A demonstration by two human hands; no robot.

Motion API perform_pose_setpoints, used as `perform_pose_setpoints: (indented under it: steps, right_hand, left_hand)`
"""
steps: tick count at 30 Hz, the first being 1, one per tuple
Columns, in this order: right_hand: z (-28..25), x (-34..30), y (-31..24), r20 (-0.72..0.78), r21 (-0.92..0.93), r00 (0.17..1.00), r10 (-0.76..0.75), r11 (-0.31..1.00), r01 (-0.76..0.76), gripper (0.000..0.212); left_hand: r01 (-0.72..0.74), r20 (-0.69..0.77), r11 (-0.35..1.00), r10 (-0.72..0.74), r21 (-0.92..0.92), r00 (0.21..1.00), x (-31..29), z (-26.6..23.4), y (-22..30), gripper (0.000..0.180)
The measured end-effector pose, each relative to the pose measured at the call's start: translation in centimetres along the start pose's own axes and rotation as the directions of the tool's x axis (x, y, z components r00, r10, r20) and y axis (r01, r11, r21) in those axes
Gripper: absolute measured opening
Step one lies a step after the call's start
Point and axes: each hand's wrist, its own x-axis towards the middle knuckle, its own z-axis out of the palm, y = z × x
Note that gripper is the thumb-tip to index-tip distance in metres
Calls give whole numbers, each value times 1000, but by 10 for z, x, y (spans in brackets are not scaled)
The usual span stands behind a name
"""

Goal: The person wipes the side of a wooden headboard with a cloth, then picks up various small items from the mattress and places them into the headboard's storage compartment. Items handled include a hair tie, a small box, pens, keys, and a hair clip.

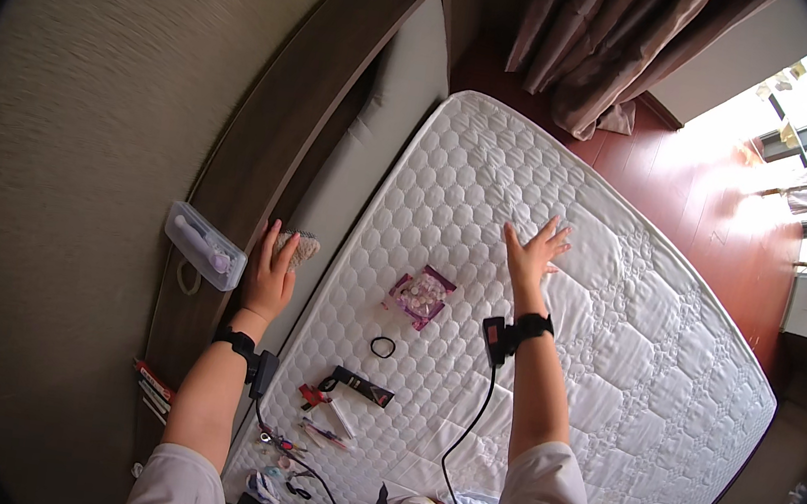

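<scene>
L hand: from my remote feed, I see the left hand [269,278] on a small beige-grey cloth [304,252], fingers extended over it; can't tell if they grip.
R hand: I see the right hand [531,258] w/ fingers spread apart, nothing in it, over the white quilted mattress [478,176].
Hands: well apart from e/o, L at the headboard [285,107], R over the bed.
Cloth loc: at the headboard's grey padded side, partly hidden under L fingers.
Clear box: lidded plastic box [206,246] on the headboard ledge, just L of the L hand.
Mattress items, btwn the arms: pink-purple pkg [421,297], blk ring [383,347] below it, dark narrow box [365,387] further down.
</scene>
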Motion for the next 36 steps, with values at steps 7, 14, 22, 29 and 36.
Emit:
perform_pose_setpoints:
  steps: [7,14,22,29,36]
  right_hand:
    - [15,49,-57,330,-213,831,449,892,-398,150]
    - [31,54,-66,268,-332,819,507,847,-415,153]
    - [26,56,-72,269,-378,798,539,822,-427,157]
    - [31,58,-64,319,-263,787,529,847,-463,164]
    - [34,60,-56,358,-275,753,552,833,-480,169]
  left_hand:
    - [24,51,998,-21,-58,998,4,-5,2,65]
    - [19,87,1000,-18,-3,996,6,-10,2,62]
    - [45,98,999,-44,-7,994,2,-4,0,53]
    - [81,135,997,-79,-8,988,2,-7,2,58]
    - [122,181,985,-143,119,973,-2,-4,8,67]
